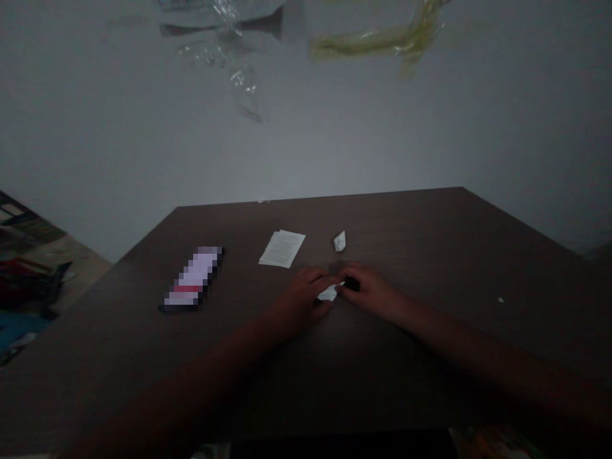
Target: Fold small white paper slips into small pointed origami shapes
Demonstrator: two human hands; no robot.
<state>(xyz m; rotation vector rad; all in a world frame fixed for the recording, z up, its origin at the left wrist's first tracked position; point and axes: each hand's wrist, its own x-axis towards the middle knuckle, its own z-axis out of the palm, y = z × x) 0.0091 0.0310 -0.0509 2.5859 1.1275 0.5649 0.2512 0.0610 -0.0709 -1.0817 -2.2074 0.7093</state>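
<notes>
Both my hands meet near the middle of a dark wooden table. My left hand and my right hand pinch a small white piece of paper between their fingertips, fingers curled. Most of the paper is hidden by the fingers. The light is dim.
A folded printed sheet lies just beyond my left hand. A small crumpled white scrap sits behind my right hand. A phone with a lit screen lies to the left. A tiny white speck is at right. A grey wall stands behind the table.
</notes>
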